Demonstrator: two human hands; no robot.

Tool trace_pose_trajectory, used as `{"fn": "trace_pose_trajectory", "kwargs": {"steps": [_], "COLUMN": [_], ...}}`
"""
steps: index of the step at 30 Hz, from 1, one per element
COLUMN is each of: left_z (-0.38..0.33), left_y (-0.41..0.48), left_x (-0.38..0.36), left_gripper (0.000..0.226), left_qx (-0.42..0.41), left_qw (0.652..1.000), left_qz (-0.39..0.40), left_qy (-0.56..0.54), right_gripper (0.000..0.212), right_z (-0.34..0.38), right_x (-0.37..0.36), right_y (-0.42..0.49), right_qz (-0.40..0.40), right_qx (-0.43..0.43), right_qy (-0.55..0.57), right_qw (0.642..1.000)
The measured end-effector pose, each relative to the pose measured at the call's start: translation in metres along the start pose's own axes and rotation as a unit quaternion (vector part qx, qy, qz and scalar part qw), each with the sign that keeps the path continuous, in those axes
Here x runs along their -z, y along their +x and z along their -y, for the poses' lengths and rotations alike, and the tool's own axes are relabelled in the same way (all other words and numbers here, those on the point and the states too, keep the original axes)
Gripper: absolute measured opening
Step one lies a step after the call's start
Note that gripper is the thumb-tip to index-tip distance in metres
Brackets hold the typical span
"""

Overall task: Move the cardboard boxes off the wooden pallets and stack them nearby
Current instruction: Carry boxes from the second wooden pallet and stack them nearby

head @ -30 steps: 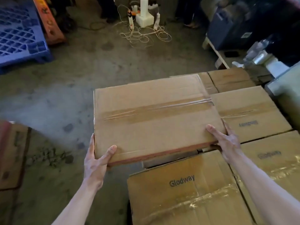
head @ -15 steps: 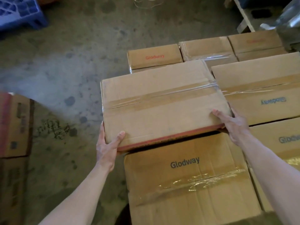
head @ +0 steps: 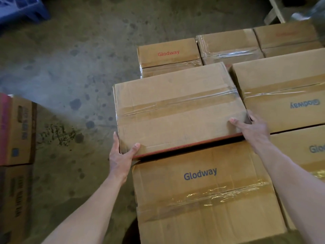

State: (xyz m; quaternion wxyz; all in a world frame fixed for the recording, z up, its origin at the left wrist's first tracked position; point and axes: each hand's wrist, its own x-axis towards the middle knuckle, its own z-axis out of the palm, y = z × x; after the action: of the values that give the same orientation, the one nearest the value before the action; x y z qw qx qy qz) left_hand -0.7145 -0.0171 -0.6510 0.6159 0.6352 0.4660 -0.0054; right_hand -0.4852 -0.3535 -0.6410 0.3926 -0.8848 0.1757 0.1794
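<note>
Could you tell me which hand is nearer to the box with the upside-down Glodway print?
Right. The right hand grips the near right corner of the carried box, beside the upside-down-print box; the left hand grips its near left corner, on the far side.

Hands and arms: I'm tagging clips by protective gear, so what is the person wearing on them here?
Nothing that shows. The left hand and right hand are ungloved, with no ring, watch or wristband visible. The left forearm and right forearm are bare, with no sleeve in sight down to the picture's lower edge.
</note>
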Motion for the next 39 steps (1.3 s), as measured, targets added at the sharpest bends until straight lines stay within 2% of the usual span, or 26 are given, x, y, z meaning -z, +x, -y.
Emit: {"fn": "trace_pose_trajectory", "kwargs": {"steps": [2,4,7,10,13,16,19,23,29,33,39], "left_z": [0.004,0.008,0.010,0.014,0.022,0.027,0.029,0.030,0.036,0.033,0.038], "left_y": [0.002,0.001,0.003,0.005,0.005,0.007,0.010,0.010,0.011,0.008,0.011], "left_x": [0.000,-0.001,-0.004,-0.009,-0.014,-0.018,-0.020,-0.022,-0.021,-0.023,-0.023], "left_gripper": [0.099,0.094,0.091,0.089,0.090,0.092,0.095,0.093,0.088,0.086,0.086], "left_qx": [0.007,0.003,-0.003,-0.008,-0.002,0.000,0.016,0.016,0.014,0.017,0.024], "left_qw": [1.000,1.000,0.999,0.999,0.999,1.000,1.000,1.000,1.000,1.000,1.000], "left_qz": [0.011,0.022,0.036,0.049,0.044,0.018,0.008,0.004,0.001,-0.003,-0.011], "left_qy": [-0.004,-0.002,-0.001,-0.005,0.003,0.008,-0.001,-0.012,-0.013,-0.013,-0.007], "right_gripper": [0.097,0.085,0.081,0.087,0.073,0.081,0.085,0.080,0.094,0.103,0.093], "right_z": [0.002,-0.002,-0.012,-0.024,-0.021,-0.013,-0.013,-0.015,-0.009,-0.005,0.005], "right_x": [0.000,0.000,0.002,0.005,0.002,-0.002,0.000,-0.002,-0.005,-0.011,-0.026], "right_y": [-0.004,-0.001,0.001,0.002,-0.002,-0.006,-0.006,-0.003,-0.014,-0.022,-0.020], "right_qz": [-0.006,-0.013,-0.019,-0.035,-0.069,-0.108,-0.103,-0.096,-0.126,-0.110,-0.118], "right_qx": [-0.001,0.003,-0.002,-0.010,0.009,-0.013,-0.048,-0.065,-0.130,-0.175,-0.097], "right_qy": [-0.032,-0.070,-0.125,-0.176,-0.179,-0.197,-0.238,-0.214,-0.239,-0.220,-0.185], "right_qw": [0.999,0.997,0.992,0.984,0.981,0.974,0.965,0.970,0.954,0.953,0.971]}}
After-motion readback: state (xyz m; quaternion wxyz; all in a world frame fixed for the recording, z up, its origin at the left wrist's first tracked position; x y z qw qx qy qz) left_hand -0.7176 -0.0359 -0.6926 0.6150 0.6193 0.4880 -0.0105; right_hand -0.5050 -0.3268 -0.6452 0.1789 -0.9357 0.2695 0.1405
